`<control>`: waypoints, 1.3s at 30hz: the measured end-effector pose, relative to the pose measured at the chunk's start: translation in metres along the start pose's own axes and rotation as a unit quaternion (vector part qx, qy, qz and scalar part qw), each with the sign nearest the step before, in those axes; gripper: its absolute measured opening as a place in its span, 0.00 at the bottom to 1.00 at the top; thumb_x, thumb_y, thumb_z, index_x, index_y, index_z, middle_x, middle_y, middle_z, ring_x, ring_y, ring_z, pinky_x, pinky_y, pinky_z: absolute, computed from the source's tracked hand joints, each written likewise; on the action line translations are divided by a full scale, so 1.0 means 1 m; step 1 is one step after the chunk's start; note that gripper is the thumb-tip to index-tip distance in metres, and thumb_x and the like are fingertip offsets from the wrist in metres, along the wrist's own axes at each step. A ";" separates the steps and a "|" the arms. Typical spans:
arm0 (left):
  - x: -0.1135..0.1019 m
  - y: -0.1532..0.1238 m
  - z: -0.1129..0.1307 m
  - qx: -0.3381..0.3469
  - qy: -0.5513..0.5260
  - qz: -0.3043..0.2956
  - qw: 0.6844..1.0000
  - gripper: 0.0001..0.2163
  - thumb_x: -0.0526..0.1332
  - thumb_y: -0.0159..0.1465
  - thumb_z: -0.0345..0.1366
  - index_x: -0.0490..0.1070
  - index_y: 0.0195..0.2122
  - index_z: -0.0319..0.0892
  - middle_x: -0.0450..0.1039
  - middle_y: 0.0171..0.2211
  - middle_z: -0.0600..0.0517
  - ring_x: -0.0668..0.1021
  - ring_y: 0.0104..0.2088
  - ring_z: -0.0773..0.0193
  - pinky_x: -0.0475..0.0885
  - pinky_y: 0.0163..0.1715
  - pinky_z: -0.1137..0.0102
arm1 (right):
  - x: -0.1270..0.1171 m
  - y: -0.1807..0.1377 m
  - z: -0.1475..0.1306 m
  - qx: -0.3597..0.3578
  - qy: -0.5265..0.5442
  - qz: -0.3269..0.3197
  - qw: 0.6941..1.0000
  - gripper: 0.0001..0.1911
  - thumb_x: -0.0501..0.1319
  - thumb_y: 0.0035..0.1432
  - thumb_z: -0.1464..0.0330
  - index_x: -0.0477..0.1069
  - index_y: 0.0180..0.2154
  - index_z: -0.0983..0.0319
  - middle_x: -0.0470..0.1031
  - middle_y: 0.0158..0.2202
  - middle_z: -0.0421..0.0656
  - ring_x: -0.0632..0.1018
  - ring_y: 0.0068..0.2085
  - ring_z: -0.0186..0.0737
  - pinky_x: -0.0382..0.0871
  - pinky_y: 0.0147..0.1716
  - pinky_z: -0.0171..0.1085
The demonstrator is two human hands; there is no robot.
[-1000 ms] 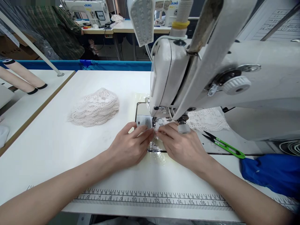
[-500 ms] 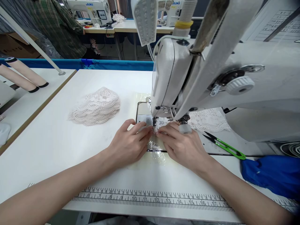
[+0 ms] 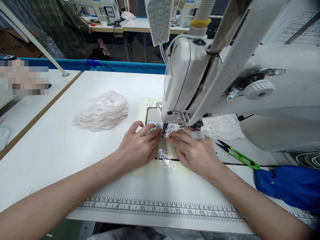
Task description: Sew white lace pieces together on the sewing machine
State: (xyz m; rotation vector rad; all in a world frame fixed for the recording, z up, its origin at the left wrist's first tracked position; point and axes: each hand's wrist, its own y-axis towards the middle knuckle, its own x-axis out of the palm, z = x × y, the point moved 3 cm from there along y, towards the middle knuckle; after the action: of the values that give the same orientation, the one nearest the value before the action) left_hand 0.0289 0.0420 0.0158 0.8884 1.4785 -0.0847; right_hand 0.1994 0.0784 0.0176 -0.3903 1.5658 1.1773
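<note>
Steadies lace piece [image 3: 173, 129] at presser foot [image 3: 164, 128] with left hand [image 3: 140, 145] and right hand [image 3: 196, 150]; cannot tell whether clamped. Appears mid-seam, leaving left-side lace stack [image 3: 103, 112] pending.

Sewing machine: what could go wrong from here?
The left hand and right hand are close to the presser foot; a slip might catch a finger. The lace there is largely covered, so drift could go unnoticed. The green snips point toward the right hand; a sweep might nick it.
</note>
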 end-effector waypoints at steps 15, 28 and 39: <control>0.004 0.001 -0.003 -0.026 -0.007 -0.004 1.000 0.13 0.54 0.66 0.30 0.73 0.49 0.38 0.76 0.50 0.50 0.74 0.52 0.55 0.62 0.48 0.56 | 0.001 0.002 -0.002 -0.005 -0.020 -0.002 1.000 0.13 0.56 0.59 0.77 0.77 0.40 0.59 0.79 0.44 0.40 0.76 0.40 0.37 0.66 0.39 0.38; 0.008 0.000 -0.007 -0.066 -0.041 -0.015 0.997 0.15 0.54 0.66 0.32 0.70 0.53 0.40 0.75 0.52 0.49 0.72 0.56 0.54 0.59 0.57 0.52 | 0.003 0.000 0.001 0.010 -0.046 -0.017 0.999 0.14 0.56 0.60 0.75 0.75 0.45 0.60 0.79 0.45 0.42 0.76 0.41 0.40 0.67 0.38 0.39; 0.000 -0.003 -0.007 -0.038 -0.104 0.032 0.993 0.14 0.58 0.67 0.42 0.73 0.48 0.40 0.78 0.44 0.48 0.78 0.46 0.59 0.70 0.44 0.64 | -0.001 -0.002 0.009 0.099 0.055 -0.065 0.991 0.19 0.55 0.59 0.78 0.75 0.48 0.60 0.80 0.36 0.47 0.78 0.36 0.40 0.61 0.22 0.33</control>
State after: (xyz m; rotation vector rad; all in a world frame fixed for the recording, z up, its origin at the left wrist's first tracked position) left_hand 0.0218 0.0442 0.0156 0.8379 1.2512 -0.0701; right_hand 0.2061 0.0849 0.0179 -0.4246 1.7083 0.9029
